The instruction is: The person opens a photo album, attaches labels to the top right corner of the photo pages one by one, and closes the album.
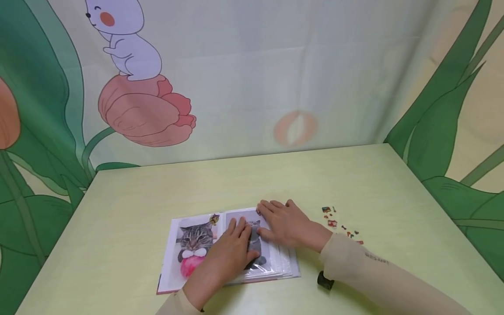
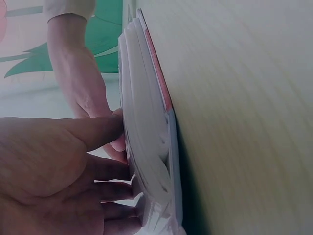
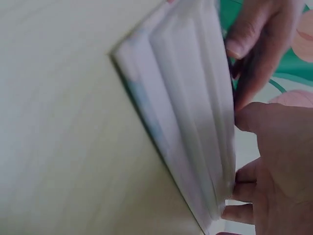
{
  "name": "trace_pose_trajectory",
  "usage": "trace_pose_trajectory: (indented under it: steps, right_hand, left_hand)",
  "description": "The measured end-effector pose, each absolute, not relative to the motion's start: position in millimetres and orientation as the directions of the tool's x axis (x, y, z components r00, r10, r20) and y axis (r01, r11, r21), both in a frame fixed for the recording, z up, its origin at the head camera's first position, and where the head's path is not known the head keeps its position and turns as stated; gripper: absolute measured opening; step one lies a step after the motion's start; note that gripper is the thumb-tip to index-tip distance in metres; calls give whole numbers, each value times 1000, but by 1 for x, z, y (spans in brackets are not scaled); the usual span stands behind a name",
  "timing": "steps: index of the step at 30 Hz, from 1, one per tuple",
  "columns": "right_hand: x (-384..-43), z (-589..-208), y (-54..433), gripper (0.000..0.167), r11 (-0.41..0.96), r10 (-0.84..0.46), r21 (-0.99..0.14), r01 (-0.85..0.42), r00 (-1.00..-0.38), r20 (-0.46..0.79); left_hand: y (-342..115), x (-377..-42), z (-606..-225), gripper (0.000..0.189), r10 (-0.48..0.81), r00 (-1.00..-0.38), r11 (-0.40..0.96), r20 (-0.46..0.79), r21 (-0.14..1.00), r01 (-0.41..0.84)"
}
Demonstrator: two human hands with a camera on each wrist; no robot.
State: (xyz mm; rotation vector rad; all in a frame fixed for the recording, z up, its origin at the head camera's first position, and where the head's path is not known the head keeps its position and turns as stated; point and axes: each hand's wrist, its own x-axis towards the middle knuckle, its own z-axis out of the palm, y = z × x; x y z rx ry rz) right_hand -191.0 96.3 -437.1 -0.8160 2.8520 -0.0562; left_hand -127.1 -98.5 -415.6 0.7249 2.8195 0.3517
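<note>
Touching the right page of an open photo album, the left hand lies with straight fingers over a grey cat photo; the right hand, fingers relaxed, rests at the page's upper right. Neither grips anything. The album lies on a pale table, a tabby photo on its left page. Small colourful pieces lie to the right; behind hangs a flower-printed curtain.

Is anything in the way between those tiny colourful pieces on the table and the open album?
Yes: in the head view, the right hand rests on the album, and its wrist and sleeve cuff come between the album and the tiny colourful pieces.
</note>
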Motion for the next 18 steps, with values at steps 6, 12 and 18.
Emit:
trace_pose_trajectory:
  steps: [6,12,18]
  right_hand:
    - [-183,-435,103,68,825,-555,-172,-538,-829,-68]
    - [-167,-433,99,65,788,-608,-172,-591,-792,-62]
    - [-163,-440,95,67,798,-603,-85,-597,-793,-89]
  left_hand:
    - [-98,-128,-418,70,498,-855,851,-144,270,450]
    - [-99,-128,-415,68,506,-853,846,-126,267,462]
    - [-101,-127,-415,68,505,-854,843,-125,284,457]
